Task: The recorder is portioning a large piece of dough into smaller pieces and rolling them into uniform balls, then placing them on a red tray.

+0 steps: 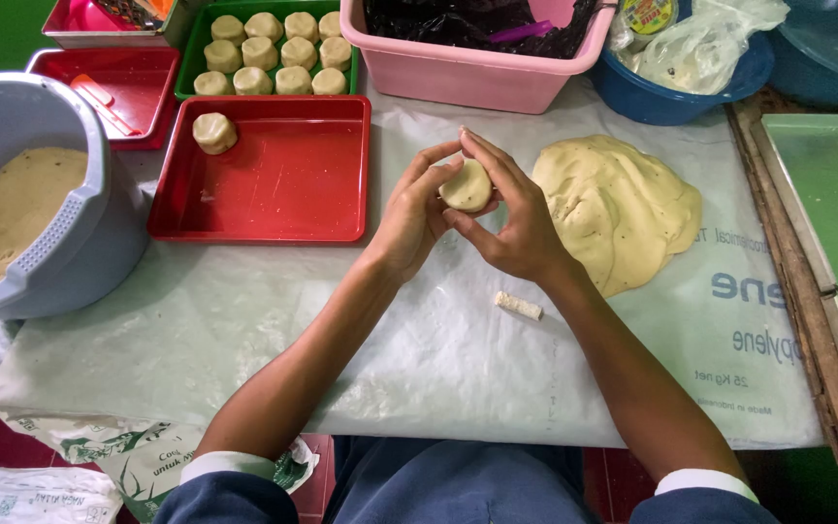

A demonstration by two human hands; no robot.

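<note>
Landmark: the square red plastic tray (283, 180) on the bench (244, 330), which is covered with white plastic sheeting.
Left hand (409, 218): just right of the red tray, raised above the bench, fingers curled and pressed against the left side of a small round puck of pale speckled dough (467, 185).
Right hand (514, 218): right of the left hand, fingers wrapped over the top and right side of the same dough puck, so both hands clamp it between them.
Dough puck: held in the air just right of the red tray's right edge, not touching the bench.
In the red tray: one shaped dough piece (214, 132) in its far left corner.
Behind the red tray: a green tray (191, 68) filled with rows of shaped dough pieces.
Right of the hands: a large flat mound of the same pale dough (618, 209) lying on the sheeting.
Nearer the person than the hands: a small whitish stick-shaped piece (518, 306) on the sheeting.
Left of the red tray: a grey plastic bucket (99, 223) holding more dough.
Far right of the red tray: a pink plastic tub (477, 78) and a blue bowl (652, 97).
</note>
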